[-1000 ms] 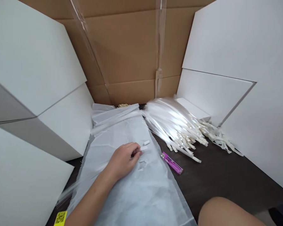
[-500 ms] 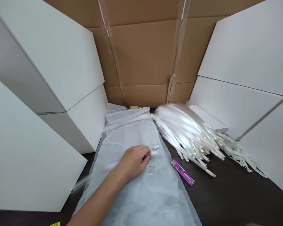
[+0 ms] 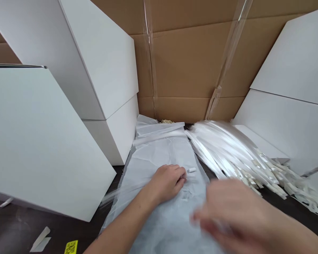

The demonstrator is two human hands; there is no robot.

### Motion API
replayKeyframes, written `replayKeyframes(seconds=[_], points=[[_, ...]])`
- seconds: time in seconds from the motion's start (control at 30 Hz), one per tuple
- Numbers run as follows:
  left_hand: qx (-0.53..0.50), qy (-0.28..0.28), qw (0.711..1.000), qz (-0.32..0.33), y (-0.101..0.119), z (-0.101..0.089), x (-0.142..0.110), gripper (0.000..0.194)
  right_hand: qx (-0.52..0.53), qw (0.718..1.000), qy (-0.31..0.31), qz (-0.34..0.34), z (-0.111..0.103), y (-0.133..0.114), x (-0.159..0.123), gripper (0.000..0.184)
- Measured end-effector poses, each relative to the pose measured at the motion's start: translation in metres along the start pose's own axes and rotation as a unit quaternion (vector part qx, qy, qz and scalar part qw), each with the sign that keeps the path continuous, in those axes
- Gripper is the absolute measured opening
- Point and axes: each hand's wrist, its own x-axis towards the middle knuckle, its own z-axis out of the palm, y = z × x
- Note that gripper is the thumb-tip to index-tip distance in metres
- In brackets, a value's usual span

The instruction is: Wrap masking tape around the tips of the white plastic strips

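Note:
My left hand (image 3: 169,181) rests on a pale sheet (image 3: 161,151) with its fingers curled closed. A thin bundle of clear strands (image 3: 110,198) runs out to the left behind the wrist and appears to pass under the closed fingers. Just beyond the fingertips lies a small white tube-like piece (image 3: 191,170). My right hand (image 3: 233,208) hovers over the sheet's right edge, smeared by motion, so its grip is unclear. It covers the place where a purple lighter lay. A large pile of clear strands (image 3: 222,144) with white wrapped ends lies behind it.
White boxes stand on the left (image 3: 47,141) and right (image 3: 286,116). A taped cardboard wall (image 3: 185,63) closes the back. On the dark tabletop (image 3: 13,225) at lower left are a yellow label (image 3: 71,247) and white scraps (image 3: 41,240).
My right hand has come in from the lower right over the lighter's spot, and the lighter no longer shows. The view has swung left; my left hand stays on the sheet.

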Motion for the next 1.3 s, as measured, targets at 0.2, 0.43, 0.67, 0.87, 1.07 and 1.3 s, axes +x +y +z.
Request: replayKeyframes(seconds=[0.2, 0.43, 0.67, 0.87, 1.07, 1.3], points=[[-0.020, 0.019, 1.000, -0.006, -0.002, 0.002, 0.001, 0.012, 0.002, 0.958, 0.146, 0.248, 0.030, 0.077, 0.008, 0.022], [-0.052, 0.038, 0.998, -0.010, -0.003, 0.004, 0.001, 0.014, -0.009, 0.977, -0.007, 0.215, 0.042, 0.085, -0.013, 0.045], [-0.037, 0.038, 0.999, 0.005, -0.003, 0.005, 0.001, 0.019, 0.040, 0.974, 0.007, 0.221, 0.046, 0.087, -0.016, 0.022], [-0.036, 0.029, 0.999, 0.000, -0.002, 0.005, 0.002, 0.022, 0.051, 0.969, -0.006, 0.243, 0.046, 0.088, -0.015, 0.020], [-0.030, 0.032, 0.999, 0.008, -0.001, 0.005, 0.001, 0.020, 0.057, 0.965, -0.020, 0.254, 0.044, 0.085, -0.012, 0.021], [-0.038, 0.029, 0.999, 0.000, -0.002, 0.005, 0.003, 0.012, 0.062, 0.966, -0.026, 0.250, 0.046, 0.088, -0.013, 0.028]])
